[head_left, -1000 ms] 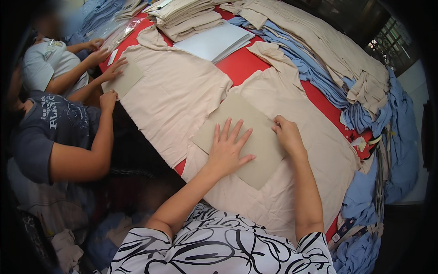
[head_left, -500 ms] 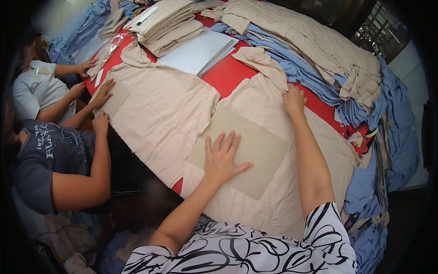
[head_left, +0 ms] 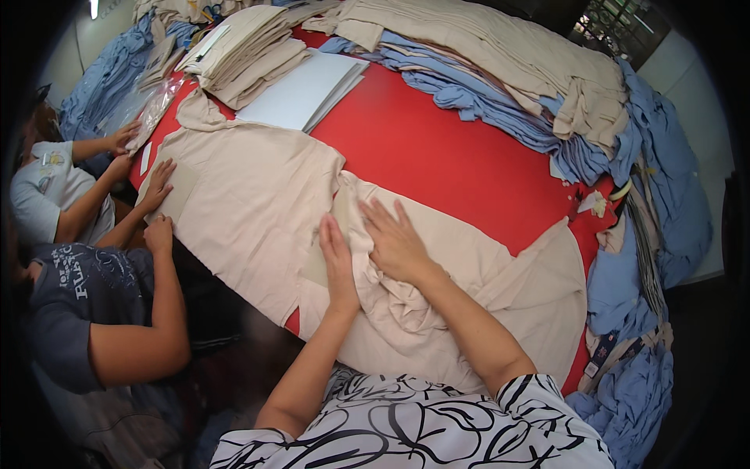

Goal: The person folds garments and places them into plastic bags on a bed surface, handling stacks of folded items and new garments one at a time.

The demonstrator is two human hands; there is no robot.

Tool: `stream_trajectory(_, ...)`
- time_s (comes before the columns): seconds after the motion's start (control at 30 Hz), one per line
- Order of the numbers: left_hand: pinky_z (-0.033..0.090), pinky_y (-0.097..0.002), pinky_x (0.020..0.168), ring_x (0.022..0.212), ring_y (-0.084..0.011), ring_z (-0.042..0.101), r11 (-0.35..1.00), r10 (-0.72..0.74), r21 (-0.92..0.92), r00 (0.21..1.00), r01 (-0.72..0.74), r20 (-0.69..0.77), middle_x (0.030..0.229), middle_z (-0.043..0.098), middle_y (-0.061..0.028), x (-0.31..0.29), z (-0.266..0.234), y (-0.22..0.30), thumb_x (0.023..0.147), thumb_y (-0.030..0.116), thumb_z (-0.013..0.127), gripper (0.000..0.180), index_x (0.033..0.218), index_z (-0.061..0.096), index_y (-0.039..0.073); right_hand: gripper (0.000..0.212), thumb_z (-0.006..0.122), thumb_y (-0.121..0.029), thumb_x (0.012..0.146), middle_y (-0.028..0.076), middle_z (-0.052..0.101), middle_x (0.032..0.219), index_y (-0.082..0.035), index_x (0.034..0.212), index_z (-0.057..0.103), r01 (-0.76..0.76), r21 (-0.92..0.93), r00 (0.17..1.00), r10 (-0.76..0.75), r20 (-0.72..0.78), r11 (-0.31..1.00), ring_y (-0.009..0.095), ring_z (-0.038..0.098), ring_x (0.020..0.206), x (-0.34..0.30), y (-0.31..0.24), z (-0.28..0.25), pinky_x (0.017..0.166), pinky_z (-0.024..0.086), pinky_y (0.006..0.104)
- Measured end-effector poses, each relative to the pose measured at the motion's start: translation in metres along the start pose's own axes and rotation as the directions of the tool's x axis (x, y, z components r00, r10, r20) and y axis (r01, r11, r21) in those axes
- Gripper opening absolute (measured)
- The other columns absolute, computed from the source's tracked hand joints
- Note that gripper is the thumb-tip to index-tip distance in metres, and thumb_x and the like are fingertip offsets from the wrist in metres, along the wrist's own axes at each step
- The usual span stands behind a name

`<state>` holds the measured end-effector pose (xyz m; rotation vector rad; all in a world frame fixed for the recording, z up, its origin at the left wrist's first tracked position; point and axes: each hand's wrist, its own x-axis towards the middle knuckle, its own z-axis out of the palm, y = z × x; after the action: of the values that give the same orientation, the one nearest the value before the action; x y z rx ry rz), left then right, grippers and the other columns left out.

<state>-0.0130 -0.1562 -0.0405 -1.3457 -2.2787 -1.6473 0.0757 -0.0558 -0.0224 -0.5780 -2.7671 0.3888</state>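
Note:
A beige shirt (head_left: 500,273) lies spread in front of me, its right part turned over and bunched in the middle. Under the folded cloth is a tan cardboard sheet (head_left: 314,268); only its left strip shows, the rest is covered. My left hand (head_left: 339,262) stands on edge over the board beside the fold, fingers stretched out and grasping nothing. Just to its right, my right hand (head_left: 397,242) lies with spread fingers on the turned-over cloth.
Two co-workers sit on the left; the nearer one's hand (head_left: 159,186) rests on another board upon a beige shirt (head_left: 242,168). White sheets (head_left: 293,94) and folded beige garments (head_left: 250,59) stand behind. Blue and beige garments are piled (head_left: 500,47) along the far right of the red table (head_left: 453,152).
The shirt's far right part has been brought over the board toward me and leftward. My right hand moved left to the fold. My left hand turned from flat to edgewise, slightly left.

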Motion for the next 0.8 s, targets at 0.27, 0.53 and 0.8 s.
stream_trajectory(0.27, 0.039, -0.0414, 0.096, 0.106, -0.0312, 0.051, 0.958, 0.151, 0.17, 0.91, -0.23, 0.386, 0.1, 0.059, -0.0109, 0.001, -0.017, -0.003, 0.079, 0.013, 0.057, 0.036, 0.114, 0.061, 0.006, 0.035, 0.052, -0.004, 0.085, 0.016, 0.061, 0.128, -0.007, 0.116, 0.067, -0.427, 0.109, 0.867, 0.44, -0.235, 0.898, 0.032, 0.054, 0.122, -0.12, 0.111, -0.09, 0.108, 0.037, 0.0459)
stream_trajectory(0.53, 0.04, -0.0421, 0.09, 0.105, -0.0348, 0.049, 0.953, 0.243, 0.106, 0.925, -0.283, 0.291, 0.107, 0.057, -0.0135, 0.002, -0.008, -0.001, 0.073, 0.012, 0.061, 0.021, 0.09, 0.054, 0.003, 0.016, 0.069, -0.009, 0.072, 0.011, 0.057, 0.098, -0.009, 0.086, 0.062, -0.8, -0.381, 0.598, 0.561, -0.572, 0.464, 0.035, 0.049, 0.104, -0.335, 0.097, -0.192, 0.1, 0.034, 0.0518)
stream_trajectory(0.8, 0.04, -0.0422, 0.097, 0.115, -0.0354, 0.047, 0.948, 0.252, 0.062, 0.853, -0.313, 0.457, 0.124, 0.054, -0.014, 0.007, -0.014, -0.01, 0.075, 0.013, 0.066, 0.028, 0.099, 0.055, 0.003, 0.036, 0.06, -0.002, 0.079, 0.018, 0.053, 0.13, -0.003, 0.115, 0.063, -0.922, -0.037, 0.338, 0.757, -0.559, 0.385, 0.036, 0.043, 0.129, -0.387, 0.025, -0.173, 0.108, 0.035, 0.0426)
